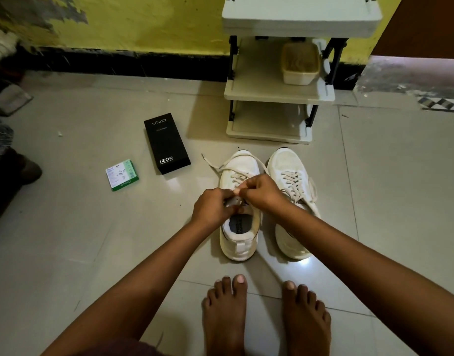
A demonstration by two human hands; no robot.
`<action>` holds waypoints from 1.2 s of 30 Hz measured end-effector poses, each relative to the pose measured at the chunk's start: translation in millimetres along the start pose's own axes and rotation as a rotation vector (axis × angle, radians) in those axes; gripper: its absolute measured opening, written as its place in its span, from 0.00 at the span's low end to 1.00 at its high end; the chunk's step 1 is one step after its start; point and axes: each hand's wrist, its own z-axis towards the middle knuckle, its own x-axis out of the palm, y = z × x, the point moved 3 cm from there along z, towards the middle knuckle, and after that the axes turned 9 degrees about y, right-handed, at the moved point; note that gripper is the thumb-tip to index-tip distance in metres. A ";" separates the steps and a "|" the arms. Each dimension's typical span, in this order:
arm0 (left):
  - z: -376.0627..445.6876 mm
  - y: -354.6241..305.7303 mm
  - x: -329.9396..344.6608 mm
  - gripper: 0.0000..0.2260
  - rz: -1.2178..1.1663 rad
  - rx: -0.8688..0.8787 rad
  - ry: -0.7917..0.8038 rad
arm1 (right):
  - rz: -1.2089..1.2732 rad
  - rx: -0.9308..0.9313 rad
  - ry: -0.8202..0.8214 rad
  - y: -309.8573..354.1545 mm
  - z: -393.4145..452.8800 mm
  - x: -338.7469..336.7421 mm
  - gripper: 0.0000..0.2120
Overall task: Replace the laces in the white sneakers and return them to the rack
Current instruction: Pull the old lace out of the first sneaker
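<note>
Bare feet [267,317] stand at six o'clock on the tiled floor [92,227]. Just beyond, both hands pinch the lace [220,167] over the left sneaker [240,242]: left hand [212,207], right hand [263,192]. The right sneaker [288,165] sits beside it at three o'clock. The rack [279,92] stands at twelve.

Black rectangular vivo box [166,143] lying at 10 o'clock; small green-white carton [122,175] sitting just left of it.
</note>
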 end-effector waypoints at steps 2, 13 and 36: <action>1.3 0.8 0.4 0.14 0.019 -0.010 0.009 | 0.099 0.015 0.041 -1.5 -4.6 4.7 0.10; 1.8 3.5 0.9 0.12 -0.004 -0.036 0.010 | -1.039 -0.417 -0.173 9.7 -17.0 5.0 0.09; 6.9 12.3 -4.2 0.20 -0.153 -0.021 0.018 | -0.376 -0.284 -0.226 12.2 -5.8 -8.4 0.05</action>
